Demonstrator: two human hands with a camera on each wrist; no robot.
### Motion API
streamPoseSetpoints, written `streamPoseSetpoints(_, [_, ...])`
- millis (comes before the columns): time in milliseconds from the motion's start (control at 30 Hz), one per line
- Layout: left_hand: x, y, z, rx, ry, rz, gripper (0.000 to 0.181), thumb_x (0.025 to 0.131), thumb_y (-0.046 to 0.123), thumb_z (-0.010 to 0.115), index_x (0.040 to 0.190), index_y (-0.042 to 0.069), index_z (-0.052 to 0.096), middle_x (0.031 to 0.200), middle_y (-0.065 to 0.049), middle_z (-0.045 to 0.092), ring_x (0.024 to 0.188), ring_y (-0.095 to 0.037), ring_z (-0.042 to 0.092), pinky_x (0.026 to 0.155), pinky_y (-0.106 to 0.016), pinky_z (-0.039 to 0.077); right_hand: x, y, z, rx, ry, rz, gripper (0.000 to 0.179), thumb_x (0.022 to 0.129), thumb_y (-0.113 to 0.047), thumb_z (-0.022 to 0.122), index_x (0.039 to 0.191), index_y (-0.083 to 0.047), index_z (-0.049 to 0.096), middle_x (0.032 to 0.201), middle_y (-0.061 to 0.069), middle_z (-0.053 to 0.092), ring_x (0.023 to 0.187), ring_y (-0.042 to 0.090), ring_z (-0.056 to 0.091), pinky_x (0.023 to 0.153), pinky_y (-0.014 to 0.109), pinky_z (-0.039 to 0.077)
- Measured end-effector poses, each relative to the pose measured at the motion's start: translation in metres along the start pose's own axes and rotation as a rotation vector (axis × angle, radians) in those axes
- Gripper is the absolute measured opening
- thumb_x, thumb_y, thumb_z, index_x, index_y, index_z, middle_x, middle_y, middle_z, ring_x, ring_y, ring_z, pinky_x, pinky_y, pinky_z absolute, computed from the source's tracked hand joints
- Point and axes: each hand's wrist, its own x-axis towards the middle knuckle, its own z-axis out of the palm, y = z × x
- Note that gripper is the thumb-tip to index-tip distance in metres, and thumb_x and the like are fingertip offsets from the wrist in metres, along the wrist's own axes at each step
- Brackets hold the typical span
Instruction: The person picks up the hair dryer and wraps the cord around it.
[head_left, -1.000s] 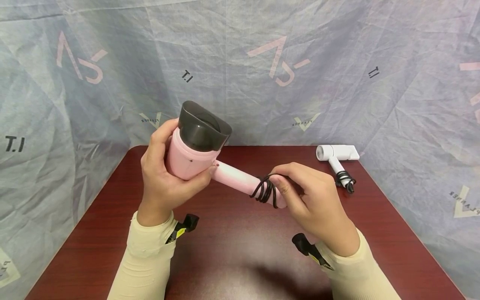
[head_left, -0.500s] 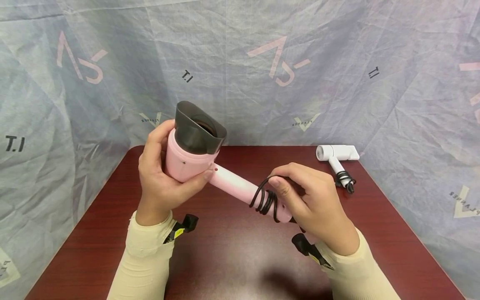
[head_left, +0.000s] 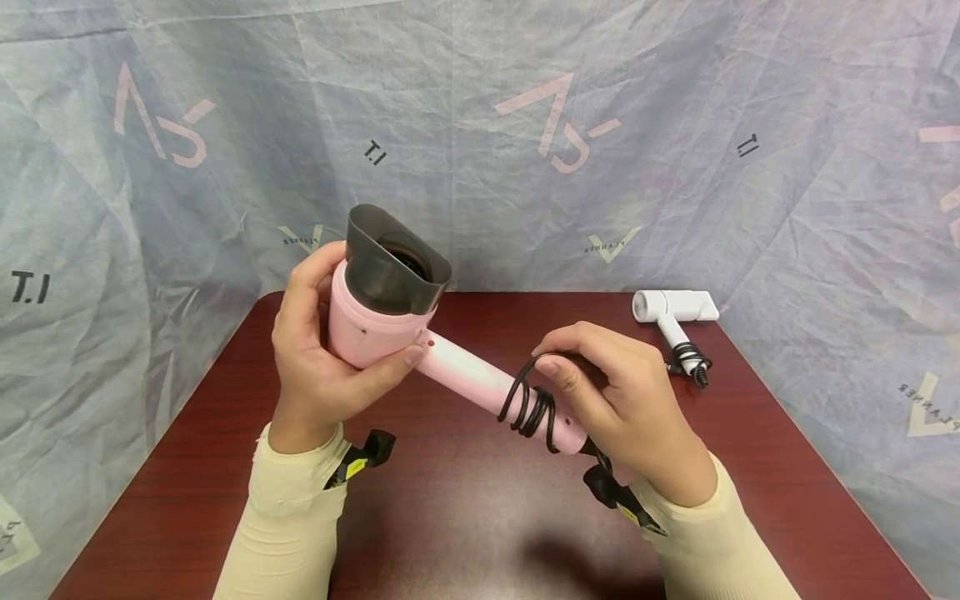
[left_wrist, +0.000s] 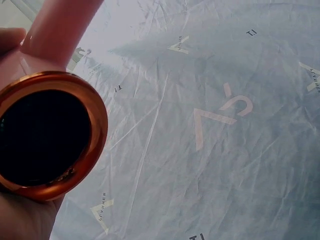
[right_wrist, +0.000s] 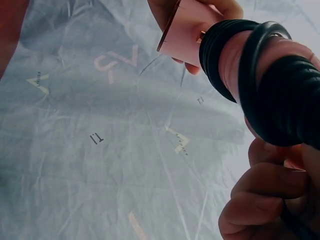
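Note:
My left hand (head_left: 307,358) grips the barrel of a pink hair dryer (head_left: 467,372) above the table, thumb near the handle joint. A dark nozzle (head_left: 378,279) on the barrel points up and away. Black cord (head_left: 534,410) winds several times round the lower handle, which slants down to the right. Between thumb and forefinger, my right hand (head_left: 630,408) pinches one loop of it. The left wrist view shows the dryer's copper-coloured rear rim (left_wrist: 98,132). Curled right-hand fingers (right_wrist: 272,182) appear in the right wrist view below the coiled cord (right_wrist: 247,75); some cord lies among them.
A white hair dryer (head_left: 682,306), its black cord (head_left: 690,357) wound round the handle, lies at the table's back right. The dark red table (head_left: 450,500) is enclosed by printed grey fabric (head_left: 465,167) behind and at both sides.
The pink dryer has tilted, its handle end dropping and its nozzle opening turning more into view. The left hand has shifted slightly left. The right hand still pinches the cord.

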Motion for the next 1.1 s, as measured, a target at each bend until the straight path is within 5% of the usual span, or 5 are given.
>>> streamPoseSetpoints(933, [-0.004,-0.003,0.000,-0.245,0.123,-0.033,0.084,0.059,0.012,0.092,0.128,-0.016,0.053,0.113,-0.019,0.070,0.104,-0.031,0.066,0.098,-0.036,0.050,0.003,0.011,0.004,0.005,-0.047,-0.073,0.031,0.108,-0.030,0.053,0.110,-0.009,0.075,0.081,-0.008,0.062,0.068,0.001,0.042,0.063,0.014,0.035])
streamPoseSetpoints(1100, [-0.004,-0.002,0.002,-0.270,0.147,-0.028,0.084,0.057,0.009,0.090,0.128,-0.015,0.053,0.112,-0.020,0.069,0.102,-0.031,0.066,0.097,-0.036,0.052,0.004,0.013,0.007,0.020,-0.039,-0.093,0.032,0.109,-0.029,0.052,0.110,-0.007,0.075,0.078,-0.006,0.063,0.067,0.001,0.050,0.063,0.014,0.040])
